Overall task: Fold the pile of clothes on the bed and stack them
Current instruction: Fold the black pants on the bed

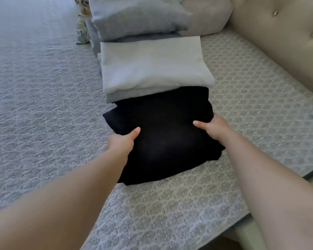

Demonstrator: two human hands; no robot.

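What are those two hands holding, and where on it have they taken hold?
A folded black garment. The left hand holds its left edge and the right hand its right edge, thumbs on top, fingers hidden beneath.

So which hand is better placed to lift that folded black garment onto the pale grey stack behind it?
Neither alone. The left hand and right hand each grip one side of the folded black garment; probably both lift it onto the pale grey folded stack.

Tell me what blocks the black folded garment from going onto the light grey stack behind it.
Nothing visible does. The left hand and right hand grip the black garment by its sides; the top of the grey stack is bare.
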